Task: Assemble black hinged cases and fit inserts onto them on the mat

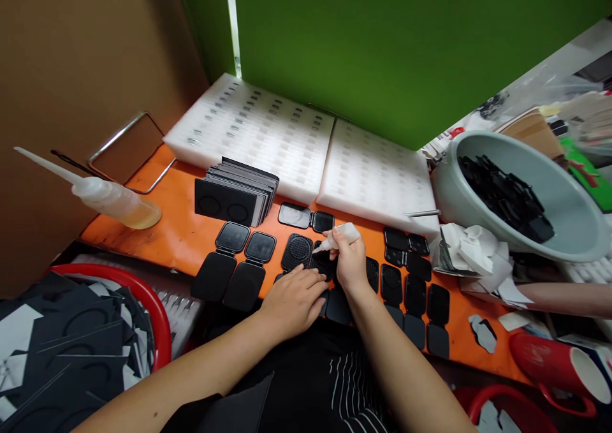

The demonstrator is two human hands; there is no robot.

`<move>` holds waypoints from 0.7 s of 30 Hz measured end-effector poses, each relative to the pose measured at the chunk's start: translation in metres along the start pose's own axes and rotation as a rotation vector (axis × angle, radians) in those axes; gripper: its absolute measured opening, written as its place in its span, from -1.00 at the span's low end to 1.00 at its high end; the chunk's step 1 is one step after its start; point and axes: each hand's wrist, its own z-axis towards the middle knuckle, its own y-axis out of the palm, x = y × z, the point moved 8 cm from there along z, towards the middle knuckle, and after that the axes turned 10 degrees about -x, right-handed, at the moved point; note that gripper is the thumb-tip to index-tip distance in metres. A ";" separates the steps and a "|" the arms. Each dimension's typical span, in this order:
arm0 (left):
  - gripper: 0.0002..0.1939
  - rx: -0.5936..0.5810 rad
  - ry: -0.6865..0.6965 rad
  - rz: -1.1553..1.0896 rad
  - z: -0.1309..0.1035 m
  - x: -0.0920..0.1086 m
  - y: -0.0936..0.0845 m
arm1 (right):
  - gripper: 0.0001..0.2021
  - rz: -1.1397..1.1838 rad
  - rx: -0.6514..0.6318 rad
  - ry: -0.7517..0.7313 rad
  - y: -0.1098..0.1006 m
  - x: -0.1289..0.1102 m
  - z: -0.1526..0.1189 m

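Note:
My right hand [351, 264] is closed around a small white squeeze bottle [347, 233], tilted with its thin nozzle pointing down and left. The tip is over a black hinged case [323, 259] with a textured inside; I cannot tell whether it touches. My left hand [295, 299] lies palm down, fingers stretched out, at the near edge of the same row of cases. Beside it lies another open black case [297, 252] with a round grid pattern. More open cases [233, 236] lie to the left, and several [415, 294] to the right.
Behind the cases stand a stack of black cards [224, 200] and two white foam trays [258, 133]. At left are a long-nozzled bottle [117, 200] and a red basket [160, 312] of scraps. A grey basin [449, 184], a red mug [545, 359] and another person's forearm [568, 299] are at right.

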 end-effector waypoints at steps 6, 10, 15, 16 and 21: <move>-0.70 -0.029 0.014 0.004 0.001 0.001 -0.001 | -0.68 -0.214 -0.030 -0.019 0.014 -0.002 -0.012; -0.68 -0.029 0.014 -0.012 0.001 0.000 -0.001 | -0.69 -0.369 0.003 -0.103 0.012 -0.009 -0.011; -0.71 -0.011 0.015 -0.034 0.000 -0.001 0.000 | -0.70 -0.208 0.011 -0.046 0.012 -0.010 0.001; -0.72 -0.008 0.014 -0.032 0.000 -0.001 0.000 | -0.69 -0.142 -0.001 -0.032 0.015 -0.010 0.004; -0.69 -0.018 0.010 -0.017 0.001 0.000 -0.001 | -0.67 0.011 -0.067 -0.025 0.040 -0.008 0.016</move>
